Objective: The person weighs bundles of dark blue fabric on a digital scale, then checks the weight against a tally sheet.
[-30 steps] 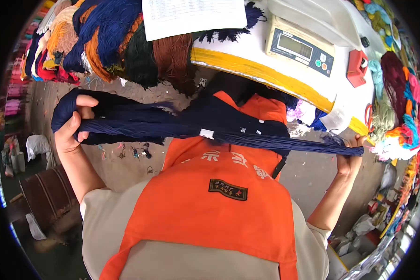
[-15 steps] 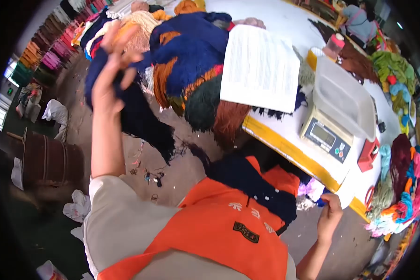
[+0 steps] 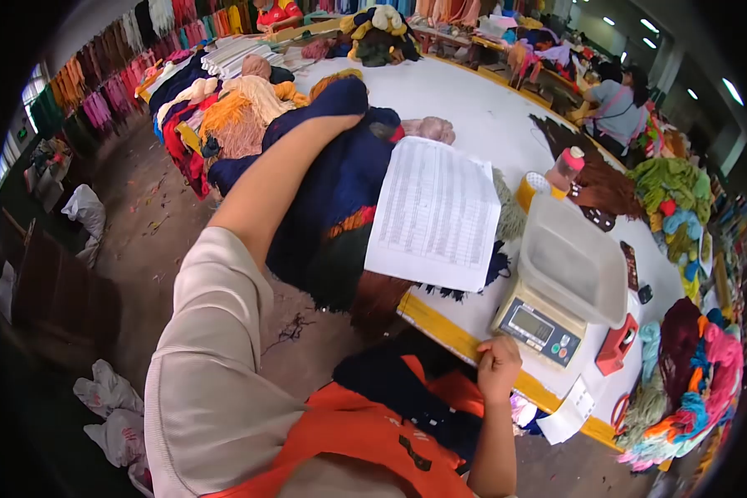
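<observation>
My left arm reaches across the heap on the table, and my left hand (image 3: 342, 124) is at the navy yarn (image 3: 328, 178). Folds of that yarn cover its fingers, so I cannot see whether they grip. By the yellow front edge of the table, my right hand (image 3: 498, 365) is curled closed beside the digital scale (image 3: 539, 328); anything inside it is hidden. A printed sheet (image 3: 433, 214) lies over the yarn, between the heap and the scale. Dark green yarn (image 3: 332, 266) and brown yarn (image 3: 380, 299) hang below the sheet over the edge.
A plastic tray (image 3: 573, 261) sits on the scale. Nearby are a red tape dispenser (image 3: 616, 344), a tape roll (image 3: 529, 189) and a pink cone (image 3: 566, 168). Multicoloured skeins (image 3: 693, 390) lie at right. Another person (image 3: 618, 108) is at the far right. White bags (image 3: 112, 407) lie on the floor.
My left hand has moved from the raised left side, fingers apart with navy yarn hanging by it, onto the heap. My right hand shifted left along the table edge. The view tilted up.
</observation>
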A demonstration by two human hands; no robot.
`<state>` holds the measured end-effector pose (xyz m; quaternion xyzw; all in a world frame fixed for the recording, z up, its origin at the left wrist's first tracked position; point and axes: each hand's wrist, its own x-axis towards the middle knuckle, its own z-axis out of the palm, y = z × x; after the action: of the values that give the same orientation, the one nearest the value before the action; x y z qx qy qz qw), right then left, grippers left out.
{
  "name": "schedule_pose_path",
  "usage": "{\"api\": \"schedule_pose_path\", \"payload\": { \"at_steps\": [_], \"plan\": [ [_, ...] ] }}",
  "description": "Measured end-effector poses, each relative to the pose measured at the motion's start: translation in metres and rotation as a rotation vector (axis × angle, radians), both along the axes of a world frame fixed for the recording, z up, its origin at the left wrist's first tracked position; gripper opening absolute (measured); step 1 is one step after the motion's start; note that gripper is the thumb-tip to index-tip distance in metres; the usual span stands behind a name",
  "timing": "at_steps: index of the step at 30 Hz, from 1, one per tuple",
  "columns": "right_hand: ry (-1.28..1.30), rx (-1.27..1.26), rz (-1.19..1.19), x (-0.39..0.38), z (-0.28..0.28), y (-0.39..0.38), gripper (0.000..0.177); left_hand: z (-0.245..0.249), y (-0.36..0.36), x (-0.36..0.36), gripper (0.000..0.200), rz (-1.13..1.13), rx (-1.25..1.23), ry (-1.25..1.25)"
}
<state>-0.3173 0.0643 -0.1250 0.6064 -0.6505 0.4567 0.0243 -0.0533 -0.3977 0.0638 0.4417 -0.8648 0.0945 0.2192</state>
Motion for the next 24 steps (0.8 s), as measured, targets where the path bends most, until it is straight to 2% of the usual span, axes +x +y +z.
{"api": "schedule_pose_path", "payload": {
  "at_steps": [3, 5, 8, 9, 11, 12, 15, 16, 18, 19, 20, 22, 23, 24],
  "plan": [
    [-0.014, 0.021, 0.016, -0.001, 0.002, 0.001, 0.015, -0.021, -0.004, -0.016, 0.022, 0.049, -0.074, 0.025],
    [-0.024, 0.014, 0.02, -0.002, 0.003, 0.0, 0.016, -0.021, 0.0, -0.025, 0.021, 0.002, -0.047, -0.054],
    [-0.033, 0.012, 0.021, -0.003, 0.001, -0.001, 0.016, -0.009, -0.011, -0.033, 0.022, 0.031, 0.013, -0.086],
    [-0.038, 0.019, 0.022, -0.003, 0.002, -0.001, 0.017, -0.004, -0.025, -0.033, 0.022, 0.032, -0.075, -0.113],
    [-0.048, 0.025, 0.026, -0.003, 0.002, -0.002, 0.017, 0.025, -0.025, -0.032, 0.02, 0.183, 0.031, -0.014],
    [-0.051, 0.025, 0.031, -0.003, 0.003, -0.003, 0.017, 0.018, -0.069, -0.028, 0.025, 0.245, 0.085, 0.09],
    [-0.058, 0.026, 0.036, -0.002, 0.003, -0.003, 0.017, 0.04, -0.077, -0.008, 0.025, 0.115, 0.723, 0.944],
    [-0.057, 0.025, 0.031, -0.002, 0.003, -0.003, 0.017, 0.054, -0.074, -0.002, 0.023, 0.057, 0.719, 1.123],
    [-0.053, 0.028, 0.032, -0.002, 0.003, -0.003, 0.017, 0.089, -0.059, 0.015, 0.021, -0.002, 0.815, 1.319],
    [-0.047, 0.032, 0.027, -0.002, 0.002, -0.003, 0.016, 0.1, -0.03, 0.014, 0.022, -0.142, 0.628, 1.439],
    [-0.047, 0.036, 0.035, -0.002, 0.002, -0.002, 0.016, 0.11, -0.049, 0.024, 0.024, -0.218, 0.62, 1.422],
    [-0.066, 0.034, 0.028, -0.001, 0.001, -0.002, 0.016, 0.132, -0.08, 0.036, 0.03, -0.111, 0.639, 1.363],
    [-0.068, 0.044, 0.025, -0.001, 0.001, -0.002, 0.016, 0.151, -0.07, 0.04, 0.039, -0.476, 0.617, 1.707],
    [-0.077, 0.045, 0.024, 0.0, 0.001, -0.002, 0.016, 0.173, -0.036, 0.035, 0.022, -0.589, 0.478, 1.679]
  ]
}}
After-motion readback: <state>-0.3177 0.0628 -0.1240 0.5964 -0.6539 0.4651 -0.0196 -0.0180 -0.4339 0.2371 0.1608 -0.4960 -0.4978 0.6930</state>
